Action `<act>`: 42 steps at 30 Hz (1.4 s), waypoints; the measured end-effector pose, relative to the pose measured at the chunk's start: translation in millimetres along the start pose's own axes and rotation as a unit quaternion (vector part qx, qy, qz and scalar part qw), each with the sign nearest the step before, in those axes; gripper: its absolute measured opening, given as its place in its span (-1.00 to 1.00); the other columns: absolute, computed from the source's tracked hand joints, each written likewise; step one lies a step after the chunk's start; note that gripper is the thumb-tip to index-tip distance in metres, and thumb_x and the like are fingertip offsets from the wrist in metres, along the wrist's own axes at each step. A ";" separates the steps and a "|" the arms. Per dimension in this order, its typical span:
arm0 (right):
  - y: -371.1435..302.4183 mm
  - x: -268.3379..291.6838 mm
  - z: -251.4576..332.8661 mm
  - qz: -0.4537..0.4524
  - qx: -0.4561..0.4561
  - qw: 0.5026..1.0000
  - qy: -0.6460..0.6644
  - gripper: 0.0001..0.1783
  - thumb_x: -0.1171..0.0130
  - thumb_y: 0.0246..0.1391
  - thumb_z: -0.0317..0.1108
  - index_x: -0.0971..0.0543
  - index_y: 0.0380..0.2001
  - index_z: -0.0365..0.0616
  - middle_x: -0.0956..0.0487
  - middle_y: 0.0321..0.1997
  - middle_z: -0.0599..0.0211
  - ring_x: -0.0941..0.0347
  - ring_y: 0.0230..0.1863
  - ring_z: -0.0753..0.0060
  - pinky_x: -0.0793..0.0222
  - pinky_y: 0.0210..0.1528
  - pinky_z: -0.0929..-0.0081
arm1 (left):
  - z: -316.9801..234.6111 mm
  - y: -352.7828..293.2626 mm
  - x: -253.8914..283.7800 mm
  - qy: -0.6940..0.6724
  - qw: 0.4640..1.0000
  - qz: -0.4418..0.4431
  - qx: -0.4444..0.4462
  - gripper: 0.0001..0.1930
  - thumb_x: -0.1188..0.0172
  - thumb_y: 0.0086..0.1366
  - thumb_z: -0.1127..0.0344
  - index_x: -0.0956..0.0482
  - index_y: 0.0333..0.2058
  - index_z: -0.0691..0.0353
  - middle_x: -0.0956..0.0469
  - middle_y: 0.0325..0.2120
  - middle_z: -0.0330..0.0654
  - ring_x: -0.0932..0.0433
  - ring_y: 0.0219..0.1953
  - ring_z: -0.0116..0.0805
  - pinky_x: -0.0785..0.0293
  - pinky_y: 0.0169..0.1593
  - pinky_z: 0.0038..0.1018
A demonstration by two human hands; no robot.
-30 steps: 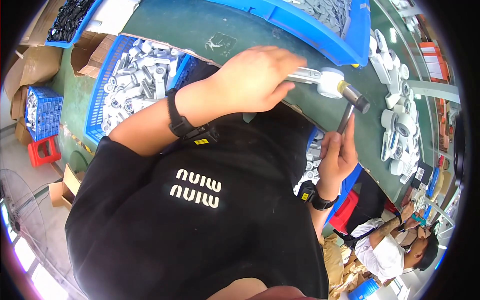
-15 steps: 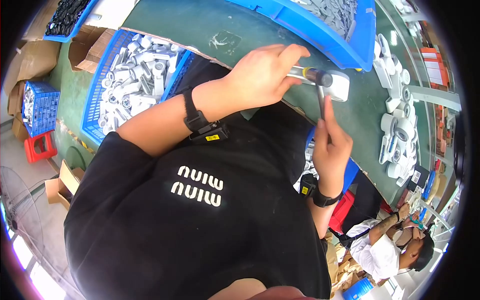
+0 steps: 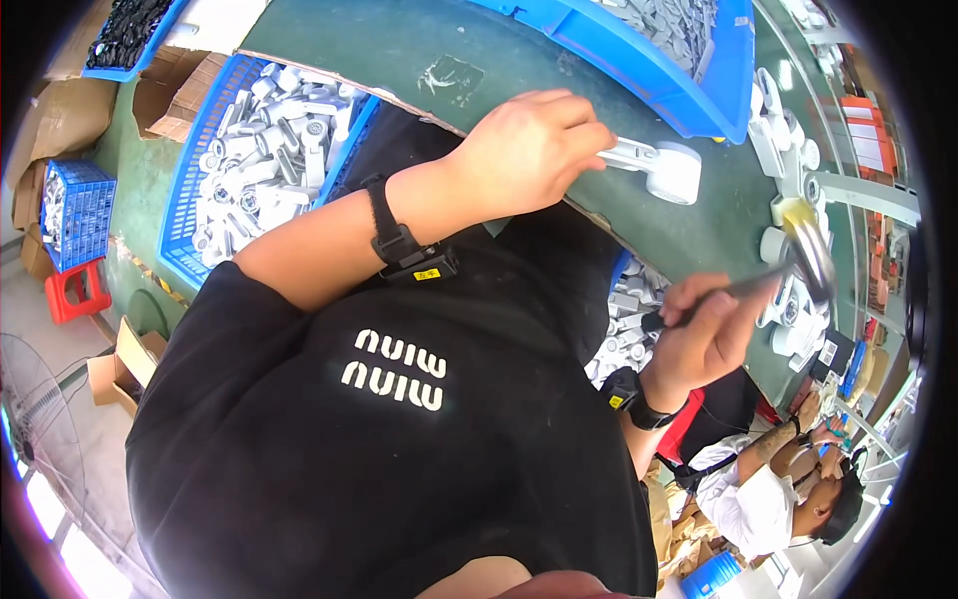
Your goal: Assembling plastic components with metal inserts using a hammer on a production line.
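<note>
My left hand (image 3: 534, 150) is closed on the slim end of a white plastic part (image 3: 675, 174) with a round, drum-shaped head. That round head lies over the green tabletop at the right of the hand; whether it rests on it I cannot tell. My right hand (image 3: 707, 334) grips the dark handle of a hammer (image 3: 810, 255). The hammer's head, yellowish and dark, is smeared by motion and is held away from the white part, at the right.
A blue bin (image 3: 639, 70) of flat grey pieces stands at the far side of the green table (image 3: 399, 50). Similar white parts (image 3: 793, 319) are heaped at the right. A blue basket (image 3: 180, 220) full of them stands at the left. A co-worker (image 3: 758, 494) sits at the lower right.
My right hand has swung the hammer off the white part, to the right and nearer me. My left hand keeps its hold on the part, which is now in plainer view.
</note>
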State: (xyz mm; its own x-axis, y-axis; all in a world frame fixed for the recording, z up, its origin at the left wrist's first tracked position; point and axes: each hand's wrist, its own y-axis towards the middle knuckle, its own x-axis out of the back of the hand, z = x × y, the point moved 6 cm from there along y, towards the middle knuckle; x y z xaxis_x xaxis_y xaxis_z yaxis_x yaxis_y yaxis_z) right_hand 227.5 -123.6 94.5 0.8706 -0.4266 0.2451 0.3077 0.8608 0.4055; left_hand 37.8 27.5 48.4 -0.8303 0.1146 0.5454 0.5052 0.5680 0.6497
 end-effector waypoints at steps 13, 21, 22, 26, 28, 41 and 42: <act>5.7 14.7 -23.2 0.001 -0.026 0.989 -0.143 -0.43 0.01 0.49 -0.54 -0.41 0.51 -0.18 -0.54 -0.45 0.47 -0.37 -0.49 0.71 -0.30 -0.40 0.71 | -1.2 -1.8 -2.6 0.001 0.999 -0.035 -0.017 -0.80 -0.44 0.22 0.44 -0.71 -0.18 0.25 -0.60 -0.30 -0.13 -0.63 -0.23 -0.05 -0.61 -0.14 -0.21; 1.8 0.3 12.3 -0.071 0.071 0.991 0.088 -0.39 0.02 0.57 -0.43 -0.24 0.59 -0.21 -0.63 -0.30 0.16 -0.30 -0.53 0.64 -0.27 -0.52 0.57 | 7.8 0.4 3.7 -0.050 0.998 -0.022 0.025 -0.77 -0.49 0.23 0.39 -0.70 -0.16 0.27 -0.67 -0.30 -0.11 -0.66 -0.22 0.00 -0.62 -0.15 -0.20; 0.6 2.6 21.6 -0.104 0.156 0.968 0.163 -0.38 0.02 0.58 -0.40 -0.20 0.61 -0.20 -0.62 -0.33 0.15 -0.27 -0.55 0.63 -0.26 -0.54 0.56 | 8.5 1.1 2.6 -0.065 0.997 -0.008 0.034 -0.73 -0.50 0.23 0.38 -0.69 -0.12 0.27 -0.69 -0.28 -0.10 -0.68 -0.21 0.00 -0.62 -0.15 -0.21; 2.3 -4.9 -32.8 0.132 -0.102 0.956 -0.241 -0.38 0.01 0.52 -0.53 -0.35 0.58 -0.02 -0.54 -0.46 0.35 -0.25 -0.53 0.68 -0.21 -0.46 0.61 | 14.5 -4.4 1.9 -0.082 0.993 -0.028 0.085 -0.58 -0.53 0.24 0.36 -0.59 0.03 0.24 -0.75 -0.23 -0.11 -0.73 -0.16 -0.03 -0.64 -0.14 -0.26; 6.0 -5.5 -22.1 0.144 -0.057 0.957 -0.247 -0.38 0.05 0.52 -0.55 -0.28 0.59 -0.16 -0.41 -0.48 0.54 -0.22 -0.55 0.70 -0.20 -0.48 0.64 | 16.6 -5.6 -0.8 -0.103 0.987 0.000 0.120 -0.46 -0.53 0.26 0.34 -0.46 0.14 0.22 -0.78 -0.19 -0.11 -0.77 -0.13 -0.07 -0.66 -0.12 -0.28; 0.6 -39.8 -18.2 0.140 0.005 0.980 -0.141 -0.41 -0.02 0.50 -0.52 -0.37 0.55 -0.13 -0.66 -0.30 0.32 -0.37 -0.42 0.55 -0.34 -0.30 0.62 | 20.8 -12.4 10.1 -0.112 0.984 -0.013 0.139 -0.25 -0.58 0.23 0.30 -0.37 0.32 0.20 -0.79 -0.24 -0.11 -0.80 -0.22 -0.04 -0.69 -0.14 -0.26; -4.9 -31.7 -22.1 0.060 -0.007 0.998 -0.019 -0.40 0.01 0.52 -0.52 -0.35 0.56 -0.12 -0.62 -0.33 0.32 -0.34 -0.44 0.57 -0.32 -0.34 0.62 | 21.6 -13.1 5.5 -0.111 0.984 -0.010 0.141 -0.27 -0.55 0.25 0.29 -0.39 0.32 0.18 -0.78 -0.25 -0.10 -0.78 -0.21 -0.01 -0.68 -0.13 -0.23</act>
State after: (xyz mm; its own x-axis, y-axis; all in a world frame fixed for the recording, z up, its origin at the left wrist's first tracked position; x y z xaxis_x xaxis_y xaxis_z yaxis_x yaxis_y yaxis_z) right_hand 206.8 -108.1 65.3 0.8866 -0.3294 0.3247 0.2070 0.9103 0.3585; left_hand 21.5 38.3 31.5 -0.8864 0.2584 0.3841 0.4284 0.7723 0.4690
